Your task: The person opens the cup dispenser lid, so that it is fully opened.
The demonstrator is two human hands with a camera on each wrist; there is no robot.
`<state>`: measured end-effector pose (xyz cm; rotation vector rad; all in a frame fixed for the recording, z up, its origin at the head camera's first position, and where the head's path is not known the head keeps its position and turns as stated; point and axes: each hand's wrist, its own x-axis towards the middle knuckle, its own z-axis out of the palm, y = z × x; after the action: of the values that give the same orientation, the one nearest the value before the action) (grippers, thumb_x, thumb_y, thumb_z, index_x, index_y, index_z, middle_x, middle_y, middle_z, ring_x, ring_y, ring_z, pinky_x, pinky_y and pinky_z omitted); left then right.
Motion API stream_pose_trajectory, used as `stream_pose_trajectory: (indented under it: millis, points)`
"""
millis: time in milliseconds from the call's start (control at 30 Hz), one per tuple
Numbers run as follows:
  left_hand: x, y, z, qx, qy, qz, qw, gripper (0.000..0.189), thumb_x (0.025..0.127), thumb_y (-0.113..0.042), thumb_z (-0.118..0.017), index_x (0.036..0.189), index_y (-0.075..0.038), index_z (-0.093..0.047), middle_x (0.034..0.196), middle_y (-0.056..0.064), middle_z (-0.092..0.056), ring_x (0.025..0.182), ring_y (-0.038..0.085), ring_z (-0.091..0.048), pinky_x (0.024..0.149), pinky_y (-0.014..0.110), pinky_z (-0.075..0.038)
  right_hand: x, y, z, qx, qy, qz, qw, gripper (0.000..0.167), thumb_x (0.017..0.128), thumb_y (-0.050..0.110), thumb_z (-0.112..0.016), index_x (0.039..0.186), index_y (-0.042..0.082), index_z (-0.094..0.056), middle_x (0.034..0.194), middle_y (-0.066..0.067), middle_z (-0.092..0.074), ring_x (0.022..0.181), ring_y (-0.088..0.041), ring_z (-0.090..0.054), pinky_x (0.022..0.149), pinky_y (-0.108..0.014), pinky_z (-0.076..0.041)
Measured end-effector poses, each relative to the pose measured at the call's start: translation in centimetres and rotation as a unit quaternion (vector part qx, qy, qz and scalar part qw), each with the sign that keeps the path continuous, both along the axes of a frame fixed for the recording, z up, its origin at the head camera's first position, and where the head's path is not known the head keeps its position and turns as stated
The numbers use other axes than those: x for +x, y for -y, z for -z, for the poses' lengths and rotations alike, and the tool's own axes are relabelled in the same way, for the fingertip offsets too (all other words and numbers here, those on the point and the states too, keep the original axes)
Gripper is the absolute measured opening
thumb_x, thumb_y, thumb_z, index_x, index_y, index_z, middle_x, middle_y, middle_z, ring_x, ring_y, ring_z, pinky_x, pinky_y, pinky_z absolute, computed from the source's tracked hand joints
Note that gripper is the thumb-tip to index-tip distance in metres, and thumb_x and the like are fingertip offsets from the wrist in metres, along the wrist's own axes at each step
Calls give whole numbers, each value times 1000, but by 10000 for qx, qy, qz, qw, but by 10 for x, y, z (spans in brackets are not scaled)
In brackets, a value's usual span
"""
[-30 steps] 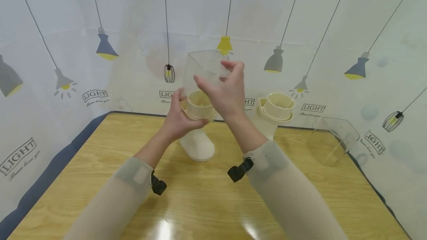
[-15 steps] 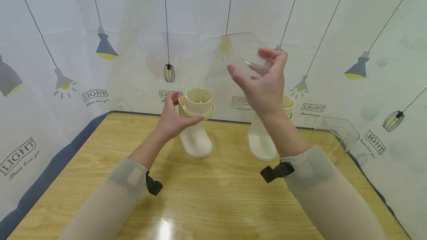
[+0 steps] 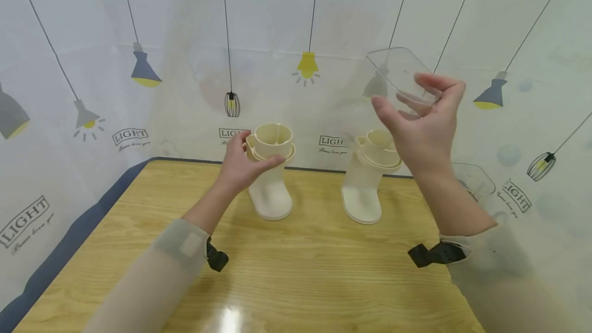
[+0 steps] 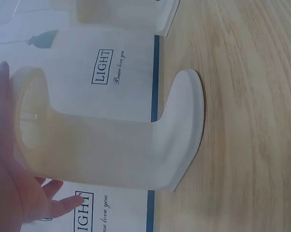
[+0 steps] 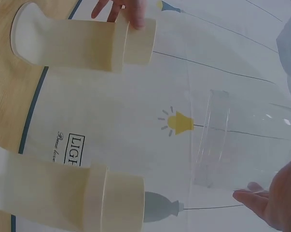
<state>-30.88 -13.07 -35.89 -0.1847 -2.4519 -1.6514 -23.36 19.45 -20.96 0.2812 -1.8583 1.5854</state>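
My left hand (image 3: 237, 167) grips the upper collar of a cream plastic stand (image 3: 272, 197), thumb across its front. The stand has a round open cup on top and a rounded foot on the table; in the left wrist view the foot (image 4: 181, 121) sits flat on the wood. My right hand (image 3: 427, 130) holds a clear, open-rimmed plastic container (image 3: 401, 72) in the air, thumb and fingers spread around it. A matching cream stand (image 3: 362, 191) stands to the right, its cup partly behind my right hand. In the right wrist view the clear container (image 5: 246, 137) is apart from both stands.
A second clear container (image 3: 476, 174) is at the table's right back edge, mostly hidden by my right forearm. The wooden table (image 3: 314, 261) ends at a wall sheet (image 3: 185, 91) printed with lamps, close behind the stands.
My right hand has lifted the clear container off the left stand's cup and carried it right, above the second stand. The left hand has stayed at the left stand's collar.
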Motion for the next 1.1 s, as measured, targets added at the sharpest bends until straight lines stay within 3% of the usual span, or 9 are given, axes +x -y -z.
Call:
stream_pose_trajectory:
  millis: [233,433,700,900,967,1100]
  points:
    - [-2,0,5,19,59,-41,10000,124,81,-56,-95,172,-12,-24,171,19,-35,154,41,-43,126,61,-43,16,-33,-1,-455,131,83,9988,74,81,12,-96,135,22,-46,149,2,-51,128,-26,-70,92,-18,-62]
    - [-8,11,9,86,240,59,9997,124,85,-59,-92,177,-21,-19,174,18,-36,159,43,-39,128,65,-39,30,-62,9,-829,114,138,9964,75,80,5,-96,135,20,-46,151,-2,-52,127,-26,-71,87,-16,-63]
    - [-10,22,8,-30,369,294,9989,120,88,-60,-89,177,-24,-16,175,19,-37,161,42,-39,128,64,-40,45,-98,40,-691,228,821,9940,71,83,9,-92,136,21,-46,150,2,-51,120,-19,-73,80,-12,-61]
    - [-13,27,6,-75,453,384,9982,119,89,-60,-87,178,-29,-15,177,18,-34,162,42,-39,126,64,-42,56,-118,67,-1033,-46,763,9917,66,81,12,-89,133,19,-48,145,-3,-56,106,-16,-76,71,-14,-59]
    - [-13,27,6,-62,453,420,9981,119,90,-59,-87,178,-30,-14,177,18,-34,162,42,-39,126,64,-42,59,-124,73,-942,86,874,9917,63,83,14,-87,133,20,-49,144,-2,-57,104,-13,-76,70,-13,-58]
    - [-13,27,5,-88,419,429,9982,118,90,-58,-87,178,-29,-14,175,19,-36,161,43,-40,126,63,-43,65,-136,82,-353,863,1345,9865,58,89,19,-83,133,27,-46,141,8,-57,103,-1,-73,70,-9,-57]
